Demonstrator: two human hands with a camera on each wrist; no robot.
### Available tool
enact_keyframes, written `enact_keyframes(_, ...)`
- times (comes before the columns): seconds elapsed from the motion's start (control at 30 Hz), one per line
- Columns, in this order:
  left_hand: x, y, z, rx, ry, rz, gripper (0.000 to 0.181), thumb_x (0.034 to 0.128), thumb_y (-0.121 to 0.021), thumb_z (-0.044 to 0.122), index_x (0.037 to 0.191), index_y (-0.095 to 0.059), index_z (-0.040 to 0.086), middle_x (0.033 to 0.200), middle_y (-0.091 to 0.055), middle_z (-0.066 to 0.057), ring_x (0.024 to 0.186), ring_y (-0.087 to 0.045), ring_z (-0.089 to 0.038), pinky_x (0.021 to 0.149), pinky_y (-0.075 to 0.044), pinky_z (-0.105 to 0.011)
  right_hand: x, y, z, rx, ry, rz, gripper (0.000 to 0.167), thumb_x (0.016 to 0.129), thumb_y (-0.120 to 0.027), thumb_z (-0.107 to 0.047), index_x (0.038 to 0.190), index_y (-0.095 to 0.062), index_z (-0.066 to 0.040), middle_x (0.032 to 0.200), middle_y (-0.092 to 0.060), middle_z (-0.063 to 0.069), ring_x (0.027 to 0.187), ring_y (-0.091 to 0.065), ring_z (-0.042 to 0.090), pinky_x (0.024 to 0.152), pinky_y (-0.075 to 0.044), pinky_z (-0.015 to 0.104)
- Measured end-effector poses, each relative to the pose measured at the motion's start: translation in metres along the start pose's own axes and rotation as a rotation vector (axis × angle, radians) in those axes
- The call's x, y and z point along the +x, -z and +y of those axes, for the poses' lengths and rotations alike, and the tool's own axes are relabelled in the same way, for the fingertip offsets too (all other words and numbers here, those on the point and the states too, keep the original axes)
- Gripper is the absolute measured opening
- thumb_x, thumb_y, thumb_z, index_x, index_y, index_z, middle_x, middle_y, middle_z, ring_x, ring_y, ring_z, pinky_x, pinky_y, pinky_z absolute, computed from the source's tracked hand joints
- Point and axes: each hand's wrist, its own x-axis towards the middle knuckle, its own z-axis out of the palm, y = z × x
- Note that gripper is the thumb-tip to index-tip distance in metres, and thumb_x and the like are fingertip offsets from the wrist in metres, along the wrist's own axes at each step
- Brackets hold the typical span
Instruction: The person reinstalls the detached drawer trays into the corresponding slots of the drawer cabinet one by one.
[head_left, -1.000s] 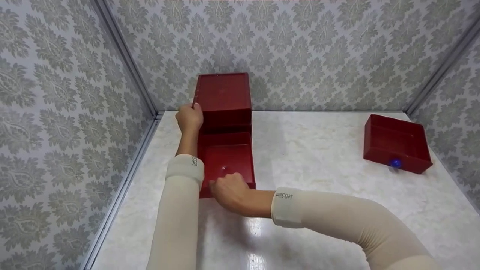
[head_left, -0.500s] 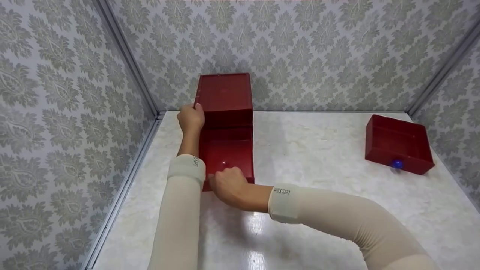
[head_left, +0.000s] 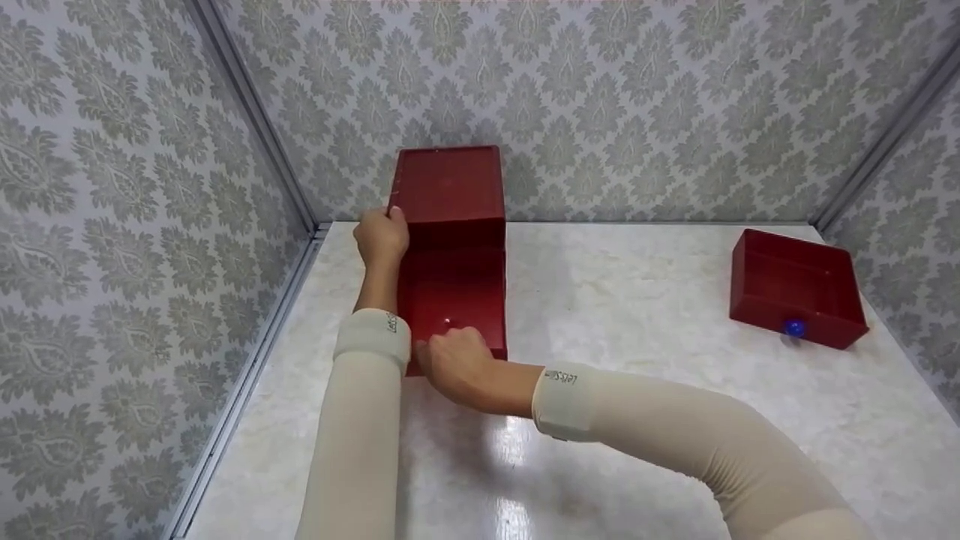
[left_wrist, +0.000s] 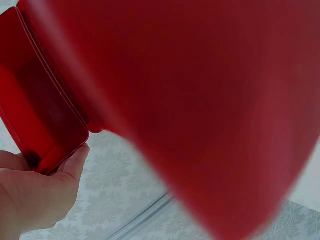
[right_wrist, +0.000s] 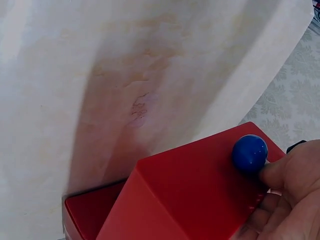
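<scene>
A red drawer cabinet (head_left: pixel 448 186) stands against the back wall, with its upper compartment open at the front. My left hand (head_left: pixel 381 235) grips its left side at the edge of that opening; the left wrist view shows the fingers (left_wrist: pixel 75 162) at the compartment's rim. Below, a red drawer (head_left: pixel 459 304) sticks out towards me from the lower compartment. My right hand (head_left: pixel 459 367) holds this drawer by its front wall. In the right wrist view, the thumb lies beside the blue knob (right_wrist: pixel 250 153) and the other fingers go behind the front panel, partly hidden.
A second red drawer (head_left: pixel 799 289) with a blue knob (head_left: pixel 793 328) lies at the right on the white marbled table (head_left: pixel 615 300). Patterned walls (head_left: pixel 585 112) enclose the table at the left, back and right. A metal rail (head_left: pixel 225 412) runs along the left edge.
The lower drawer has slid away from me, further into the cabinet, and my right hand has moved forward with it. My left hand keeps its grip on the cabinet's side.
</scene>
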Motion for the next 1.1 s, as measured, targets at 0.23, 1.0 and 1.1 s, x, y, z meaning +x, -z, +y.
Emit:
enact_keyframes(0.23,-0.001,-0.001,-0.001,0.001,-0.005,0.000,0.041,0.1056,-0.043,0.026,0.108,-0.076,0.002,0.120,-0.073,-0.018,0.113,-0.067,-0.035,0.097,-0.050,-0.049,0.012,-0.004,0.014,0.005,-0.031,0.006,0.015,0.097,-0.059,-0.015,0.090,-0.071,-0.020,0.069,-0.068,0.001,0.060,-0.064,0.021,0.053,-0.054,0.038)
enact_keyframes(1.0,0.000,0.001,0.000,-0.008,-0.016,0.014,0.039,0.1044,-0.045,0.026,0.108,-0.076,0.003,0.119,-0.074,-0.018,0.113,-0.067,-0.037,0.097,-0.050,-0.049,-0.017,-0.075,0.046,-0.627,0.587,0.651,0.049,0.107,-0.037,-0.027,0.151,-0.049,-0.009,0.156,-0.050,0.011,0.144,-0.047,0.027,0.108,-0.048,0.052)
enact_keyframes(1.1,0.001,0.000,-0.001,-0.013,-0.011,0.009,0.039,0.1048,-0.045,0.025,0.113,-0.076,0.004,0.121,-0.073,-0.017,0.115,-0.067,-0.036,0.098,-0.050,-0.049,-0.024,-0.083,0.048,-0.634,0.580,0.582,0.051,0.108,-0.033,-0.025,0.154,-0.045,-0.007,0.159,-0.045,0.014,0.149,-0.042,0.029,0.115,-0.040,0.052)
